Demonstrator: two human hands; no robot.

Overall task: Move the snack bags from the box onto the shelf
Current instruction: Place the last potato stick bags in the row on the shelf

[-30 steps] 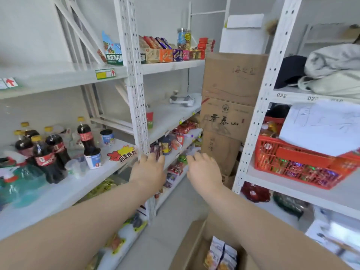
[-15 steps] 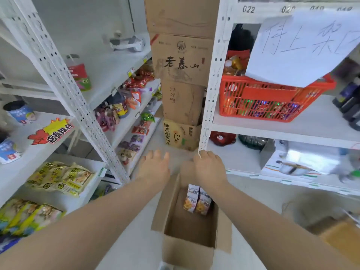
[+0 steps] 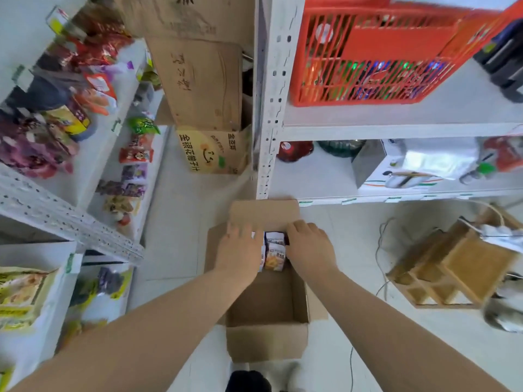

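An open cardboard box (image 3: 266,343) stands on the floor below me. Several small snack bags (image 3: 275,254), white with orange print, stand upright at its far end; the near part of the box shows only bare cardboard. My left hand (image 3: 240,250) reaches into the box, its fingers laid fairly straight over the left bags. On the bags' right side, my right hand (image 3: 308,244) has its fingers bent down, tips hidden. The white shelf (image 3: 70,222) on the left holds assorted snacks.
Yellow-green bags (image 3: 19,292) lie on the lower left shelf. Stacked cartons (image 3: 203,86) fill the corner behind the box. The right shelf unit (image 3: 396,128) carries a red basket (image 3: 368,52). A wooden rack (image 3: 452,267) and cables lie on the floor at right.
My view tilted from the shelves down to the box. Both hands dropped from mid-air into the box and now sit on either side of the snack bags.
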